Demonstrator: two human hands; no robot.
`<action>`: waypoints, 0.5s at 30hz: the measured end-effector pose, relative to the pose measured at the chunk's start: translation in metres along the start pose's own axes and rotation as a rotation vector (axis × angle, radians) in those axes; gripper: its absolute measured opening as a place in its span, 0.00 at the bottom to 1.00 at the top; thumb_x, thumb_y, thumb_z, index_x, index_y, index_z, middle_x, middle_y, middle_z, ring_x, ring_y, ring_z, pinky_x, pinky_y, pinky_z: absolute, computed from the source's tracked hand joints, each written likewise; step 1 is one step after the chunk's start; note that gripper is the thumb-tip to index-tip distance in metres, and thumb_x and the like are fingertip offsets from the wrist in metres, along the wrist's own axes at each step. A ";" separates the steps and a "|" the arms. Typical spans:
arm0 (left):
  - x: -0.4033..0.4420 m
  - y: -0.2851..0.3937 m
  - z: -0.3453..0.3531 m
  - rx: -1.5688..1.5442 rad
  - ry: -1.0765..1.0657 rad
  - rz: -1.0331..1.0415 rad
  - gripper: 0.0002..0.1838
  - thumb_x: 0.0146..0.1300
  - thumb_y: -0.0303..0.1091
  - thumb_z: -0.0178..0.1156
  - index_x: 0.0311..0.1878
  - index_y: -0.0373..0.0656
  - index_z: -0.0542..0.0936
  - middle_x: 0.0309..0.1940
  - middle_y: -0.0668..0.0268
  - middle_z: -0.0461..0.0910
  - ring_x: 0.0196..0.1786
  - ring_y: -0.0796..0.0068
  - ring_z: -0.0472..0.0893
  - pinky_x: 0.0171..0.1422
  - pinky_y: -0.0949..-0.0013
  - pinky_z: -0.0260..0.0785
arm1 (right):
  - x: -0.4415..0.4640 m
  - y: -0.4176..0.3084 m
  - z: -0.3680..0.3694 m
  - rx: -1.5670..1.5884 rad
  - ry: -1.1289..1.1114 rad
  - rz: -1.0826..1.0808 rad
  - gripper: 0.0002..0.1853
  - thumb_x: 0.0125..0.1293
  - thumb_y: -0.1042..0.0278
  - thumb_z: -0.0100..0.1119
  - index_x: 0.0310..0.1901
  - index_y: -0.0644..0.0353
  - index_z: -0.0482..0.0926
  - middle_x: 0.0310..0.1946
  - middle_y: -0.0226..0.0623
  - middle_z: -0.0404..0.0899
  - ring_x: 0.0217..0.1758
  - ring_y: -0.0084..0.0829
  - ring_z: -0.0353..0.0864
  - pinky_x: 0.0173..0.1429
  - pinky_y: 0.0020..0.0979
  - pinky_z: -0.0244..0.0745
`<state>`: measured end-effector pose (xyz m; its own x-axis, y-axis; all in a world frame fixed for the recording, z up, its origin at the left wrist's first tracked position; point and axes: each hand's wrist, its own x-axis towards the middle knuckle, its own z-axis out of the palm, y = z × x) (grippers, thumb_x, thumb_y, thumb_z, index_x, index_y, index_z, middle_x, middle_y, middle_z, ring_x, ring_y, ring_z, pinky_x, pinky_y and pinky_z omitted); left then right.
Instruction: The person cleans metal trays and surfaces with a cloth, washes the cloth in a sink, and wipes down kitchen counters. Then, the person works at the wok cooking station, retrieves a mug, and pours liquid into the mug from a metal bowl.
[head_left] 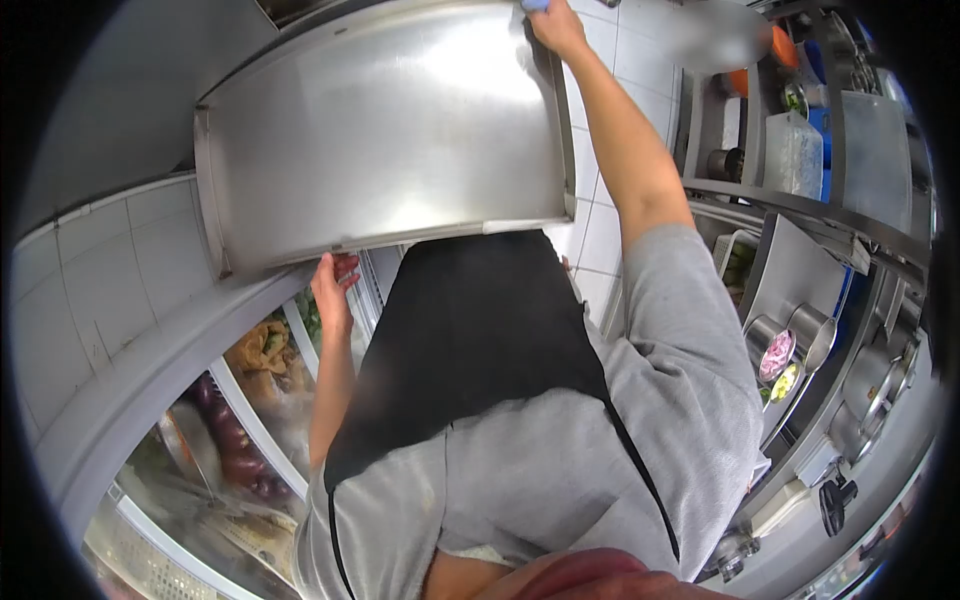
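Observation:
A large brushed stainless steel panel (390,130) with raised edges fills the top middle of the view. My right hand (558,28) reaches to its far right corner, closed on a blue cloth (536,5) that is partly cut off by the top of the frame. My left hand (335,288) is at the panel's near edge, fingertips touching or just under the rim. Its fingers are loosely bent and apart, with nothing seen in them.
Left, a glass-fronted unit holds bagged vegetables (262,350) and dark red produce (228,430). On the right, metal shelving (780,195) carries containers, and a steel counter holds pots (812,335) and a bowl of chopped pink food (777,353). White tiles (600,235) lie beyond the panel.

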<state>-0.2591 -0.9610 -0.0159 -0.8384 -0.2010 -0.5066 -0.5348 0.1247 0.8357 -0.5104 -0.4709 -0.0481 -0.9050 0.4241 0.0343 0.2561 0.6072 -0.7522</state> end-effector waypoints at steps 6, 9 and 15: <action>-0.003 -0.012 0.004 -0.164 -0.041 -0.049 0.28 0.73 0.55 0.44 0.52 0.36 0.77 0.41 0.57 0.82 0.50 0.66 0.80 0.53 0.61 0.72 | -0.117 0.018 -0.039 0.302 -0.231 0.077 0.35 0.67 0.46 0.56 0.68 0.60 0.64 0.59 0.46 0.76 0.60 0.42 0.74 0.62 0.40 0.67; -0.003 -0.018 0.013 -0.125 -0.052 -0.077 0.30 0.71 0.57 0.48 0.51 0.34 0.78 0.42 0.56 0.83 0.46 0.66 0.82 0.48 0.63 0.74 | -0.207 0.017 -0.066 0.415 -0.356 0.244 0.39 0.71 0.44 0.52 0.74 0.60 0.55 0.75 0.43 0.53 0.79 0.38 0.47 0.80 0.36 0.39; -0.005 0.001 0.035 -0.164 -0.126 -0.149 0.27 0.63 0.52 0.63 0.52 0.35 0.79 0.42 0.60 0.83 0.46 0.70 0.82 0.44 0.67 0.76 | -0.201 0.018 -0.045 0.641 -0.345 0.607 0.50 0.64 0.30 0.53 0.75 0.61 0.52 0.76 0.41 0.50 0.79 0.38 0.47 0.78 0.41 0.43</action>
<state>-0.2593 -0.9258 -0.0202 -0.7637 -0.0818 -0.6404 -0.6377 -0.0583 0.7680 -0.3091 -0.5152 -0.0390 -0.7553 0.2615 -0.6009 0.5733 -0.1805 -0.7992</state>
